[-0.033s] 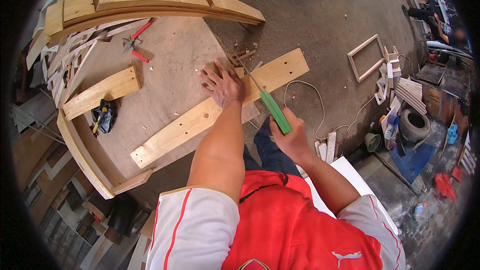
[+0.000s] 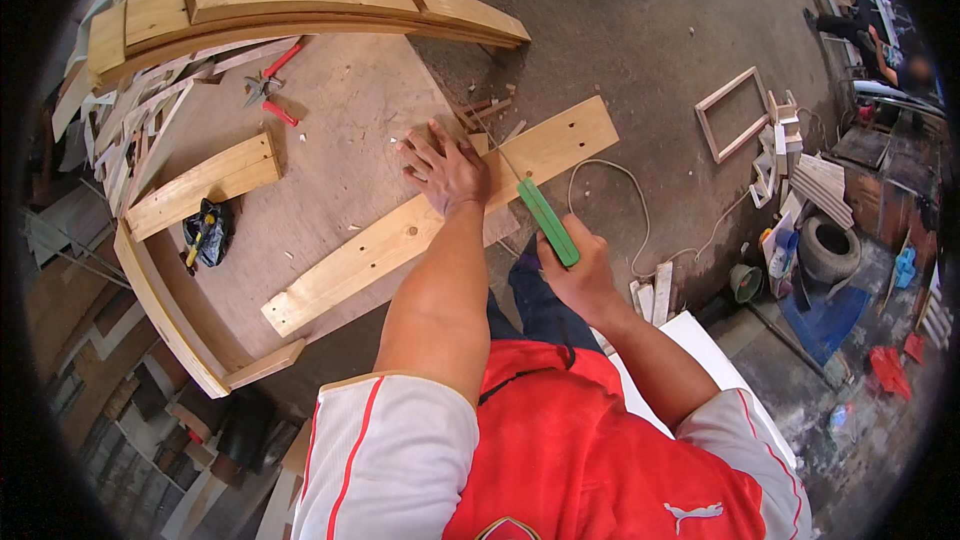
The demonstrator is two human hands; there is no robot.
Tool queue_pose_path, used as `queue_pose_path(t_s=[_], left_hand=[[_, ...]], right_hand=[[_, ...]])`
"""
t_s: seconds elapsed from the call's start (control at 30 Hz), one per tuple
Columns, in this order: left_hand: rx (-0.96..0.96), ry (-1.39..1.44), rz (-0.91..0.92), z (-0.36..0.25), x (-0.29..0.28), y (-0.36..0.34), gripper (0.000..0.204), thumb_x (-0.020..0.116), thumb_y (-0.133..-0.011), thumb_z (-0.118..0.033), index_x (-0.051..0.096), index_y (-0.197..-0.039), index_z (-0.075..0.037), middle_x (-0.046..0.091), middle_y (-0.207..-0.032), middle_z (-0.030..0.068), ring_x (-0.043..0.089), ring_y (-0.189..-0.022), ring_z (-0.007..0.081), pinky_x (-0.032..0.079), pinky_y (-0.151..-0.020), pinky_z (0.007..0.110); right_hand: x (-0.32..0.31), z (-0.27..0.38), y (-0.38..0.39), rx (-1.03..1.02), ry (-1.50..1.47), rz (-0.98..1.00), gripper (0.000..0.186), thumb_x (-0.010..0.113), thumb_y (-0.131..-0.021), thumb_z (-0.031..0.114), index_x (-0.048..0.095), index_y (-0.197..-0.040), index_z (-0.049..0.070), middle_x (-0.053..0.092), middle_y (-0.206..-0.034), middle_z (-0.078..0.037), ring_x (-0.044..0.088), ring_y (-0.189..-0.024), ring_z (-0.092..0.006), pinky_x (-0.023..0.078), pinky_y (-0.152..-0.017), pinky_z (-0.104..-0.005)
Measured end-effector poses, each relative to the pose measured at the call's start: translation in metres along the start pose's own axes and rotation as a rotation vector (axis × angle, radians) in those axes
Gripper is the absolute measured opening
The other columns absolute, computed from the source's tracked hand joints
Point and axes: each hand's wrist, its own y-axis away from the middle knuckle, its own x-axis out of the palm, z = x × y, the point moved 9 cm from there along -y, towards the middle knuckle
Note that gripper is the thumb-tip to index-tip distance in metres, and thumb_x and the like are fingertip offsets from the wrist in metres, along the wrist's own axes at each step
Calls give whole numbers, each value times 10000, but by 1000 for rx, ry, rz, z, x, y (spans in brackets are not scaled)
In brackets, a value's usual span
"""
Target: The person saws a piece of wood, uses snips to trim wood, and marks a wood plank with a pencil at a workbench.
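Note:
My left hand [image 2: 445, 175] lies flat, fingers spread, on a long pale wooden plank [image 2: 380, 250] that runs diagonally across a round plywood worktop [image 2: 340, 120]. My right hand [image 2: 578, 278] grips the green handle of a thin-shafted hand tool [image 2: 547, 222]. Its metal shaft points up and left, its tip reaching the plank just right of my left hand. Several small wood scraps [image 2: 485, 110] lie just beyond the fingers.
Curved laminated wood arches [image 2: 300, 5] cross the far side of the worktop. A short wood block [image 2: 205, 183], red-handled pliers [image 2: 268, 90] and a black bag [image 2: 207, 235] lie at left. On the floor at right are a white cord [image 2: 640, 210], a wooden frame [image 2: 735, 115] and a tyre [image 2: 828, 250].

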Motion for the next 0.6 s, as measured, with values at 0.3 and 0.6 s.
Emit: queue_pose_path(t_s=[0.3,0.6], left_hand=[[-2,-4,-15,4,5,-2,632,349,-1079,-444,256,-1664,-225,61,-1739,191,35,-1594,445,128,-1245,615],[-11,-9,-29,15,9,-5,638,334,-1079,-473,266,-1661,-221,56,-1739,192,34,-1595,439,129,-1239,624]], right_hand=[[3,-5,10,29,-48,-32,164,725,-892,86,575,-899,22,637,-745,-234,667,-725,-468,523,-610,-512],[-39,30,71,23,25,-4,140,739,-875,35,604,-914,27,618,-700,-184,691,-667,-398,523,-573,-480]])
